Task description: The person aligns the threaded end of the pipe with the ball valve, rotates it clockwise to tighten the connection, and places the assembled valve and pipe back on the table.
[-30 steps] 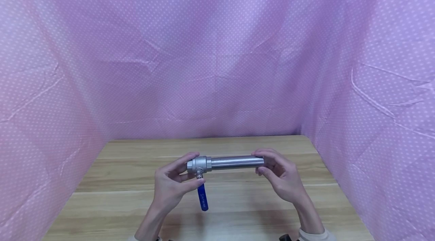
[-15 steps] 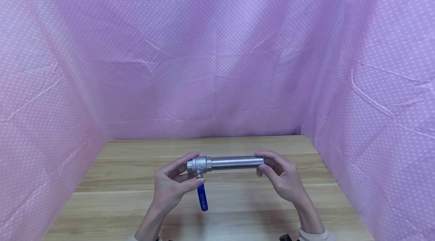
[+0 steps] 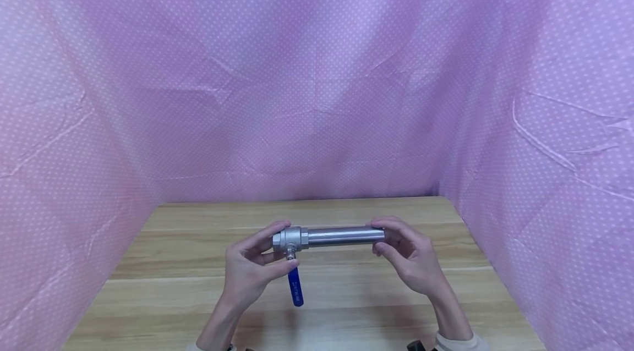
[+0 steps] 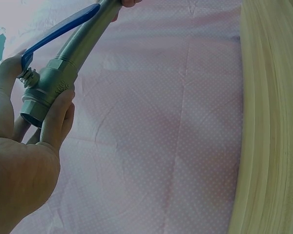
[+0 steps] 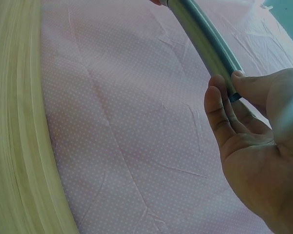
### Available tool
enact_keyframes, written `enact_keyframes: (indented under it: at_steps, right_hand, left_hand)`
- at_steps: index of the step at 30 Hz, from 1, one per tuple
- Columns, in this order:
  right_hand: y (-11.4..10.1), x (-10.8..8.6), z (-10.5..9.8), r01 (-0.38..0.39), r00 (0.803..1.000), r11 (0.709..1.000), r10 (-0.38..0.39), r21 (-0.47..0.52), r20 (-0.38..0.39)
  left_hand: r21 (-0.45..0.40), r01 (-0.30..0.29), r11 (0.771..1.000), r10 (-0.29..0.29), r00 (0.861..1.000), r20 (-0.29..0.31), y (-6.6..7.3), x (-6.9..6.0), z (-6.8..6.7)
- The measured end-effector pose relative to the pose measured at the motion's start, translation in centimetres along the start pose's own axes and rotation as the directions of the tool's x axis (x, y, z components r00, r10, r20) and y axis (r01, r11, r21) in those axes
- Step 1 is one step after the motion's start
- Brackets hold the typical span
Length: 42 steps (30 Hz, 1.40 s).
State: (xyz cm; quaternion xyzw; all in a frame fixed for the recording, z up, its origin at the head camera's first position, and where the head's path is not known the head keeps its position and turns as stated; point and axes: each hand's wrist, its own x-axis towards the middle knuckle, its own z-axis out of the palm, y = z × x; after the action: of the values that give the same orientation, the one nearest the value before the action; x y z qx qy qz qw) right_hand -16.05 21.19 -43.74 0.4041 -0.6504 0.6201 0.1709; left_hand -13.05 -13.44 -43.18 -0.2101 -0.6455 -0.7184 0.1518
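Observation:
A silver ball valve [image 3: 292, 238] with a blue lever handle [image 3: 295, 288] is joined end to end with a smooth metal pipe [image 3: 342, 236], lying level above the table. My left hand [image 3: 250, 268] grips the valve body, its thumb against the top of the lever. In the left wrist view the valve's open hexagonal end [image 4: 33, 112] shows between the fingers. At the pipe's far right end, my right hand [image 3: 408, 257] pinches it between thumb and fingertips. The right wrist view shows the pipe's end [image 5: 234, 96] between them. The joint's threads are hidden.
A light wood-grain table [image 3: 198, 296] lies beneath both hands. Pink polka-dot cloth [image 3: 317, 92] stands around it at the back and both sides. Dark bits of gear [image 3: 416, 346] show near the wrists at the bottom edge.
The right thumb and fingers shifted on the pipe's end half a second ago and are back near their earlier place. The left hand and valve stay put.

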Motion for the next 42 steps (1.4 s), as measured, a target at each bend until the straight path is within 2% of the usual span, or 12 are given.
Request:
enact_keyframes:
  at_steps: [8, 14, 23, 35, 42]
  right_hand:
    - [-0.06, -0.01, -0.07, -0.027, 1.0, 0.999, 0.027, -0.018, 0.001]
    - [-0.14, 0.12, -0.04, -0.014, 1.0, 0.999, 0.014, -0.035, 0.002]
    - [-0.28, -0.15, -0.16, -0.092, 0.996, 0.99, 0.091, -0.11, -0.011]
    - [-0.41, -0.18, -0.14, -0.091, 0.995, 0.985, 0.094, -0.149, 0.014]
    - [-0.28, -0.26, -0.04, -0.086, 0.996, 0.978, 0.09, -0.191, 0.011]
  left_hand:
    - [0.006, 0.002, 1.0, -0.002, 1.0, -0.001, -0.04, 0.06, 0.04]
    - [0.012, -0.002, 1.0, 0.002, 1.0, -0.001, -0.05, 0.05, 0.05]
    - [0.007, -0.004, 1.0, 0.004, 1.0, 0.002, -0.05, 0.05, 0.06]
    - [0.007, -0.002, 1.0, 0.002, 1.0, 0.003, -0.01, 0.02, 0.05]
    - [-0.001, -0.016, 1.0, 0.016, 0.999, 0.038, -0.02, -0.06, -0.01]
